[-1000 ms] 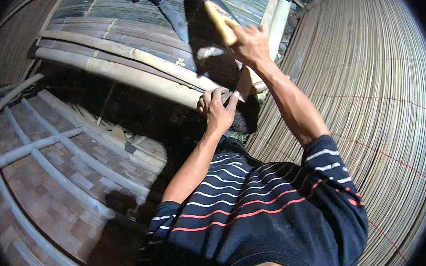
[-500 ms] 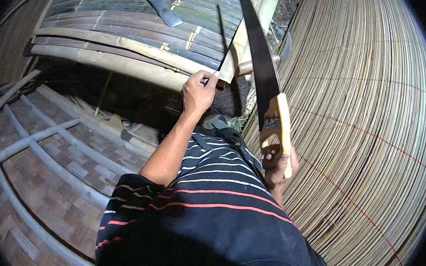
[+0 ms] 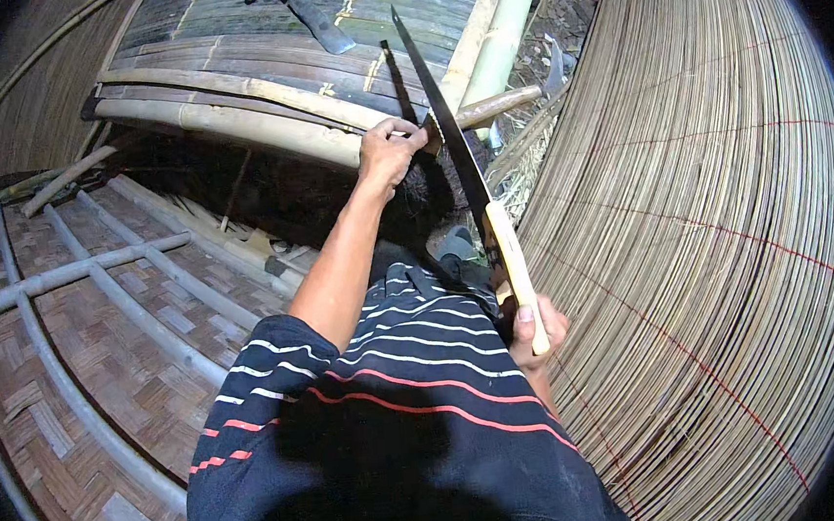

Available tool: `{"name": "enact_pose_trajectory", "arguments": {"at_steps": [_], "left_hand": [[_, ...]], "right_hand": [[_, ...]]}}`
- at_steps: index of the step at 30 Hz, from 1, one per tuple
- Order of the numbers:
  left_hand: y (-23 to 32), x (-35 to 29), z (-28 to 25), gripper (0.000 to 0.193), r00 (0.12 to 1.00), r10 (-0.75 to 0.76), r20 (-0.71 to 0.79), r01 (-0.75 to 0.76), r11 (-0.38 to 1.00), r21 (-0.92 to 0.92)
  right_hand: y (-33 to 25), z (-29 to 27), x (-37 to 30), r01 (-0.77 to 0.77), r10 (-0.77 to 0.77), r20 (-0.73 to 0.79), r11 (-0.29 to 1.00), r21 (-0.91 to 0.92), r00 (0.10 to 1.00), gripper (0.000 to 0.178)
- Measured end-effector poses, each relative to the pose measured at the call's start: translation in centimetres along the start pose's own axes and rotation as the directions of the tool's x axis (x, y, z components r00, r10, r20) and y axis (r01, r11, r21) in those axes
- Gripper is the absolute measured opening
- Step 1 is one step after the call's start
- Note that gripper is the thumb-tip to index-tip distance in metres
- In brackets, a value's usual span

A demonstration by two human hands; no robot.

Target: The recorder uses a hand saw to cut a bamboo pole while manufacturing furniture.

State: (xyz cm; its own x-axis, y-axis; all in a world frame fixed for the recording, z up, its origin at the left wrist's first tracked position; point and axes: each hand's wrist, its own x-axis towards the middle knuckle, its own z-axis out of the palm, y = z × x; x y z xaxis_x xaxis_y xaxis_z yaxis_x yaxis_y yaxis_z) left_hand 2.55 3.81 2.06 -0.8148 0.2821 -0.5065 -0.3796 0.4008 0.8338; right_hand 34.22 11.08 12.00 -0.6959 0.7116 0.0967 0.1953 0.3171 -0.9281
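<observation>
My right hand point(image 3: 540, 331) is closed around the pale yellow handle of a handsaw point(image 3: 446, 126). The saw's long dark blade slants up and to the left, crossing the near right corner of a bamboo platform point(image 3: 252, 33). At that corner the blade stands beside the fingers of my left hand point(image 3: 391, 155). Those fingers are bent and pressed together at the near end of a bamboo slat point(image 3: 474, 38), which the blade partly covers. Whether the teeth touch the bamboo, I cannot tell. A thin shadow of the saw falls on the platform.
A machete point(image 3: 310, 19) with a dark handle lies on the platform. A short bamboo piece point(image 3: 500, 107) juts out right of the corner, near a green bamboo pole point(image 3: 508, 43). A large reed screen point(image 3: 697, 209) rises on the right; a woven bamboo panel point(image 3: 64, 386) is at left.
The saw has swung leftward, from nearly upright to slanting over the platform's corner beside my left hand. My left hand stays at the corner. More of the machete has come into view.
</observation>
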Motion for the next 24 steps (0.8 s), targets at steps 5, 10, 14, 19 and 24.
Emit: {"name": "enact_pose_trajectory", "arguments": {"at_steps": [5, 10, 14, 19, 24], "left_hand": [[-0.2, 0.7, 0.0, 0.02, 0.997, -0.073, -0.015, 0.073, 0.997, -0.036], [-0.3, 0.8, -0.2, 0.021, 0.995, -0.084, -0.053, 0.081, 0.996, -0.043], [-0.8, 1.4, -0.7, 0.019, 0.995, -0.09, -0.04, 0.084, 0.989, -0.121], [-2.1, 2.8, -0.6, 0.016, 0.998, -0.056, -0.019, 0.054, 0.993, -0.103], [-1.6, 1.7, -0.3, 0.016, 0.994, -0.049, -0.095, 0.036, 0.991, -0.132]], "right_hand": [[0.0, 0.2, -0.3, 0.009, -0.009, 0.032, 1.0, 0.021, 0.999, 0.024], [-0.6, -0.9, -1.5, 0.028, -0.028, 0.032, 1.0, 0.0, 0.999, 0.024], [-1.2, -3.5, -2.8, 0.1, -0.098, 0.08, 0.995, -0.015, 0.992, 0.029], [-0.5, -2.7, -0.7, 0.129, -0.118, 0.103, 0.986, -0.106, 0.988, 0.029], [-1.7, -3.4, 0.2, 0.049, -0.043, 0.164, 0.998, -0.035, 0.986, 0.026]]}}
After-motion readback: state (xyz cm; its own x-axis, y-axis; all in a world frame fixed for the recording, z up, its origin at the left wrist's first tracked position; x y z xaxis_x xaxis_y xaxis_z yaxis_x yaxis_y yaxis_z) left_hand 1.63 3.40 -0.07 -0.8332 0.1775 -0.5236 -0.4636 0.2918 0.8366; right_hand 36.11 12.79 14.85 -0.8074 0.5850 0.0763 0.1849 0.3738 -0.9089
